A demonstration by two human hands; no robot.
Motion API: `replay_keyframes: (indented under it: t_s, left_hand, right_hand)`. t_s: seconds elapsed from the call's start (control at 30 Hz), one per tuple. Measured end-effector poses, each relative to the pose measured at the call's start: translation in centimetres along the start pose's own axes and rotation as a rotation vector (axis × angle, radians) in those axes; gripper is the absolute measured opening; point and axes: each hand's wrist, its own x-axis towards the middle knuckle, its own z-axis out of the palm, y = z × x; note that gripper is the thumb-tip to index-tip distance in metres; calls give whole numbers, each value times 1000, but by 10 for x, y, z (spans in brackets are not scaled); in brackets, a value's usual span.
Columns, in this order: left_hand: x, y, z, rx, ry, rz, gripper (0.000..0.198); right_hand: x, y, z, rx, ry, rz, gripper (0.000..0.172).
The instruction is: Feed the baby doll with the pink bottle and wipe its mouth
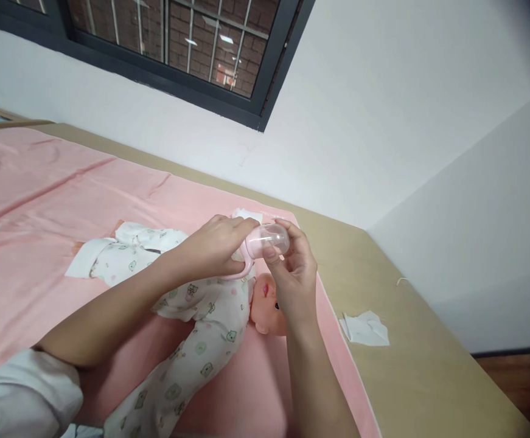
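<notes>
A baby bottle with a pink collar and handles lies sideways between my hands, its clear domed cap (274,238) toward the right. My left hand (221,246) is wrapped round the bottle at its pink handle (247,263), hiding most of the body. The thumb and fingers of my right hand (294,261) pinch the clear cap from both sides. Below the bottle, a baby doll (265,304) in white patterned clothes lies on its back on a pink cloth (123,182); my right hand covers part of its face.
A folded white tissue (366,328) rests on the wooden surface (338,255) at the right. Something white (249,215) lies behind the bottle. A white wall (328,140) and a dark-framed window (155,74) stand behind.
</notes>
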Motion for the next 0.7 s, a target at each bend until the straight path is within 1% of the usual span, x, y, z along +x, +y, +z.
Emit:
replay_keyframes:
  t_s: [0.23, 0.43, 0.7]
  left_hand:
    - [0, -3, 7, 53, 47, 38, 36]
    - [2, -5, 10, 72, 69, 47, 36]
    - [2, -5, 11, 63, 74, 47, 36]
  right_hand:
    - [0, 2, 1, 35, 25, -6, 38]
    - [-1, 2, 2, 68, 26, 30, 40]
    - [-2, 1, 2, 24, 46, 16, 41]
